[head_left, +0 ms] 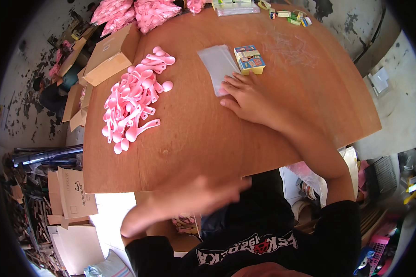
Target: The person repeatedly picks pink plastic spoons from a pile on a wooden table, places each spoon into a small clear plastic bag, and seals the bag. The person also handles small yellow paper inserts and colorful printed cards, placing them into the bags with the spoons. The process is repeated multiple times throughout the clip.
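Note:
My right hand [248, 96] lies with fingers apart at the lower right edge of a stack of clear plastic bags [216, 64]. Its fingertips rest on the bags, and its knuckles are just below a banded bundle of small blue and yellow printed cards [249, 59]. My left hand [210, 191] is over the table's near edge, in front of my body. Motion smears its fingers, and I cannot make out anything in them. A heap of pink plastic spoons [133, 99] spreads across the left part of the wooden table [189, 152].
An open cardboard box [108, 57] stands at the table's left edge. Bags of pink spoons [155, 13] are at the far side. Small paper bands [296, 18] lie far right. Another person [55, 94] sits beyond the table at left. More cartons [74, 194] are on the floor.

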A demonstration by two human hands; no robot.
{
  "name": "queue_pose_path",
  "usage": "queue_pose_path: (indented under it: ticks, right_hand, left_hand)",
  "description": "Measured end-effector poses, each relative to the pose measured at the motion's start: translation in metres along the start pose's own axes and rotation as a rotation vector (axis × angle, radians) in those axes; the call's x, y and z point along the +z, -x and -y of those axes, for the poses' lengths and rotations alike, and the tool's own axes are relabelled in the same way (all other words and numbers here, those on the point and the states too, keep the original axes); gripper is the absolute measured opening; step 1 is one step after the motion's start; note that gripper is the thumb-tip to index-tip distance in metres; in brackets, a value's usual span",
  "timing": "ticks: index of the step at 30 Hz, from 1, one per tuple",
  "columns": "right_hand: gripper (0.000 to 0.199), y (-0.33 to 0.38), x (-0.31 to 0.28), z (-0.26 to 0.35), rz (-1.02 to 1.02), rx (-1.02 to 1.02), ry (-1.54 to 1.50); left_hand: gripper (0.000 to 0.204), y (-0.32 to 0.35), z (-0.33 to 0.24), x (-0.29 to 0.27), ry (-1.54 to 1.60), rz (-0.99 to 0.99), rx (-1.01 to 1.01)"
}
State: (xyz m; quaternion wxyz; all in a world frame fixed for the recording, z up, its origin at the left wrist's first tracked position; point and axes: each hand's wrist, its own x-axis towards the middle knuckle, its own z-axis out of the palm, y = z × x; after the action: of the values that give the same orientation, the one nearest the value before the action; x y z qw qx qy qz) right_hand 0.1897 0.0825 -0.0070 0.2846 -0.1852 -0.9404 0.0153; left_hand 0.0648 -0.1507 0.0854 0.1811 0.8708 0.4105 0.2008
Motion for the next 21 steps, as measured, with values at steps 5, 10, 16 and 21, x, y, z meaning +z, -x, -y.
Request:
queue_pose_path:
  ticks: [5,10,16,21]
  right_hand:
    - [0.048,-0.002,0.0,0.005,0.091,0.024,0.021]
    - [0.049,-0.001,0.001,0.008,0.015,-0.006,0.013]
    - [0.051,0.0,0.0,0.007,0.057,0.016,0.011]
    - [0.053,-0.002,0.002,0.008,0.071,0.042,-0.03]
  left_hand:
    - [0.03,-0.057,0.106,-0.009,-0.141,-0.416,-0.116]
    - [0.033,-0.063,0.154,0.009,-0.078,-0.603,-0.342]
    - [0.035,-0.056,0.163,0.017,-0.111,-0.608,-0.347]
    - [0.038,-0.057,0.16,0.016,-0.143,-0.578,-0.323]
